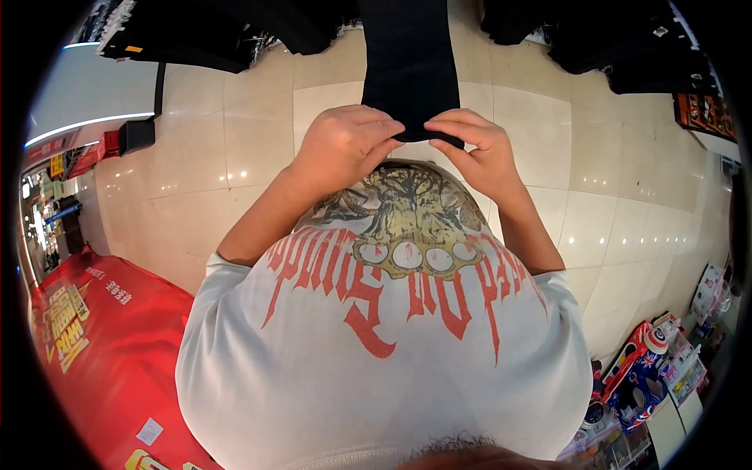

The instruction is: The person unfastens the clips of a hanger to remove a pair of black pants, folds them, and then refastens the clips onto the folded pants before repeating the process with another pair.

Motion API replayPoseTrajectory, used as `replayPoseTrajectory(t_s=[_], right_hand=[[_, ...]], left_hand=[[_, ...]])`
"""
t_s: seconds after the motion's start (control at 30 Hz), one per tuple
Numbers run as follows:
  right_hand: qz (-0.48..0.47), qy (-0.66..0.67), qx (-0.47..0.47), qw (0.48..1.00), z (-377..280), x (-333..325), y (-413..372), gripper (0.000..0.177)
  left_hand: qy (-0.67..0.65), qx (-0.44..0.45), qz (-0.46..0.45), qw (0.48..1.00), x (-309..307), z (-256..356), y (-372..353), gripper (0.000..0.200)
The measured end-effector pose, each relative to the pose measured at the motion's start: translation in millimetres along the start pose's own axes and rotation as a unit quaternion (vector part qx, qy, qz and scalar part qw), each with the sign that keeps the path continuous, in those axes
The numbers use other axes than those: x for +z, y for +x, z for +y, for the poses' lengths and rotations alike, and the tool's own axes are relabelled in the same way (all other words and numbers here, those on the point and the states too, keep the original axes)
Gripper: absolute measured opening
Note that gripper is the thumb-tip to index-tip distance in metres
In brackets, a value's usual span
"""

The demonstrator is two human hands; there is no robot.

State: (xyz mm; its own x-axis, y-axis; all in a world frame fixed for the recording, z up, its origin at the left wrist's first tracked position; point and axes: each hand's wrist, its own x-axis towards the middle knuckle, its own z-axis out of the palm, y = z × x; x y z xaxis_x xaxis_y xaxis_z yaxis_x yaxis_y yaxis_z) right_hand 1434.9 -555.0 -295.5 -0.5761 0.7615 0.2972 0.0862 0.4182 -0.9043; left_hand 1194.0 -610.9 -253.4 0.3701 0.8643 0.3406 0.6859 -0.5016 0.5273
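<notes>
A long piece of black cloth (pixel 411 66), shaped like a trouser leg or a sleeve, runs from the top edge down towards my body. My left hand (pixel 348 141) pinches its near hem at the left corner, thumb below and fingers above. On the other side, my right hand (pixel 478 145) pinches the same hem between thumb and fingers. The two hands are a short gap apart, in front of the printed white T-shirt (pixel 376 392) on my body. The far end of the cloth lies outside the view.
Black garments hang at the upper left (pixel 188 35) and upper right (pixel 595 39). A red cloth cover (pixel 117 352) with yellow lettering spreads at lower left. Boxed toys (pixel 642 384) stand at lower right. A lit white counter (pixel 94 94) is at left, above the beige tile floor (pixel 188 157).
</notes>
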Motion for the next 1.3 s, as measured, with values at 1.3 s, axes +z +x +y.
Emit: replayPoseTrajectory(t_s=[1.3], right_hand=[[0.157, 0.225, 0.346, 0.897, 47, 8, -64, 0.029]], left_hand=[[-0.492, -0.361, 0.035, 0.792, 51, -60, -53, 0.025]])
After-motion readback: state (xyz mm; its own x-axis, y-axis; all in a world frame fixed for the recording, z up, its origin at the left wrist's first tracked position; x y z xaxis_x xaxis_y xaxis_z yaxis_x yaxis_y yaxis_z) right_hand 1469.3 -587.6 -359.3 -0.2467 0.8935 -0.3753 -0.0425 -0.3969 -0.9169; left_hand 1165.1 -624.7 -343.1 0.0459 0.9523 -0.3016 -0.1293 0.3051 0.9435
